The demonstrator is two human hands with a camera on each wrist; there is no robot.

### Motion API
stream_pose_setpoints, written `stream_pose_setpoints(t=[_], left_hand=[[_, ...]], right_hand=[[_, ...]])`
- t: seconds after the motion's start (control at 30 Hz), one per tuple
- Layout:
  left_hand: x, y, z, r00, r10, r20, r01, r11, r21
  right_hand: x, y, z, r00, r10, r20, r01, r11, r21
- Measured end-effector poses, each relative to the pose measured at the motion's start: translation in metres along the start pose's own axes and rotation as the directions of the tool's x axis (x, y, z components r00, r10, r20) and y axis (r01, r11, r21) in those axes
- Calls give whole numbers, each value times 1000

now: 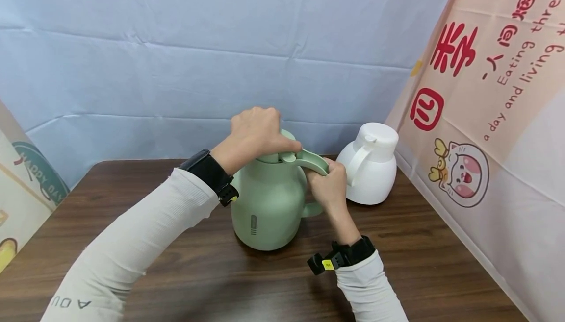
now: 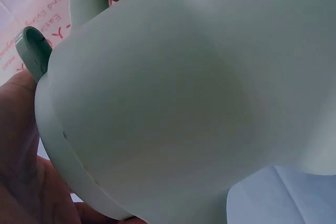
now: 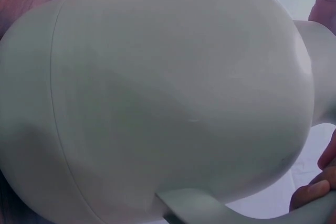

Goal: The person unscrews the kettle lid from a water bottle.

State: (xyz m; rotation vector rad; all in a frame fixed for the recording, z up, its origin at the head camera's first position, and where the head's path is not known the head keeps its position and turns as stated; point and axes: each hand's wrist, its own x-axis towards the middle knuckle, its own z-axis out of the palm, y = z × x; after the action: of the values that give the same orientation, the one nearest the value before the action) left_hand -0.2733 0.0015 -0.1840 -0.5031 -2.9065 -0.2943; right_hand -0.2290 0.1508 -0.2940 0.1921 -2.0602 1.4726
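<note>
The green jug (image 1: 267, 202) stands mid-frame on the tabletop (image 1: 198, 278), your left hand (image 1: 258, 133) gripping its lid (image 1: 287, 134), your right hand (image 1: 328, 182) its handle (image 1: 314, 160). A white jug (image 1: 376, 177) stands right of centre.

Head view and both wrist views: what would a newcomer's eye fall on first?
Probably the green jug, standing mid-picture on the dark wooden table and filling both wrist views. The left hand grips its lid from above, while the right hand holds its handle. Next come the white jug, to the right, and the red-printed cloth along the right edge.
</note>
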Motion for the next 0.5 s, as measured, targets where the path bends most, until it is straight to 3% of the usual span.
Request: stream_pose_setpoints(t=[0.1, 0.33, 0.5], left_hand=[[1, 2, 0, 1000, -30, 7, 30, 999, 27], [3, 5, -1, 997, -76, 17, 74, 995, 70], [5, 8, -2, 994, -98, 49, 92, 990, 102]], right_hand=[[-3, -14, -2, 1000, 3, 10, -3, 1000, 3], [5, 16, 3, 1000, 10, -13, -10, 1000, 14], [6, 22, 4, 1000, -10, -21, 10, 1000, 14]])
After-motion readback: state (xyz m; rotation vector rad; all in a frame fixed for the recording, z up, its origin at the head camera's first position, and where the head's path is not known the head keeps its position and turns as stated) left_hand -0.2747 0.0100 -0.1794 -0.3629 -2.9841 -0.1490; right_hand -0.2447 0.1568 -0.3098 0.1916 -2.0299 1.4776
